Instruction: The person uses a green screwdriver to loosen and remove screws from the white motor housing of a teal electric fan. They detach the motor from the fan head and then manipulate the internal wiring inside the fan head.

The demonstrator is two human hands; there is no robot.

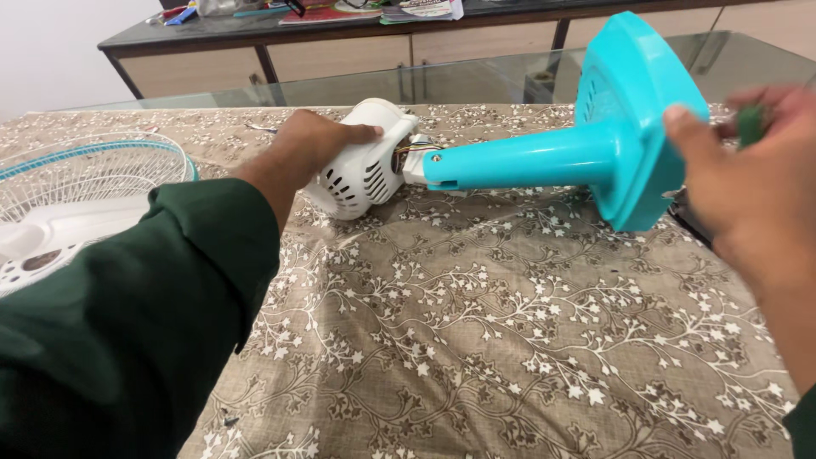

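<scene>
A table fan lies on its side on a brown floral cloth (476, 340). Its white vented motor housing (365, 170) points left, and its turquoise stand (527, 157) runs right to a turquoise base (633, 102) tipped up on edge. Thin coloured wires show at the joint between housing and stand. My left hand (306, 144), in a dark green sleeve, rests over the top of the motor housing and grips it. My right hand (752, 178) is at the right, next to the base, with a small green-handled tool (750, 123) pinched in its fingers; the tool's tip is hidden.
A white fan guard with a turquoise rim (85, 183) and white blades lies at the left edge of the cloth. Behind the cloth runs a glass tabletop (476, 76). A dark-topped cabinet (255, 38) with papers and small items stands along the back wall.
</scene>
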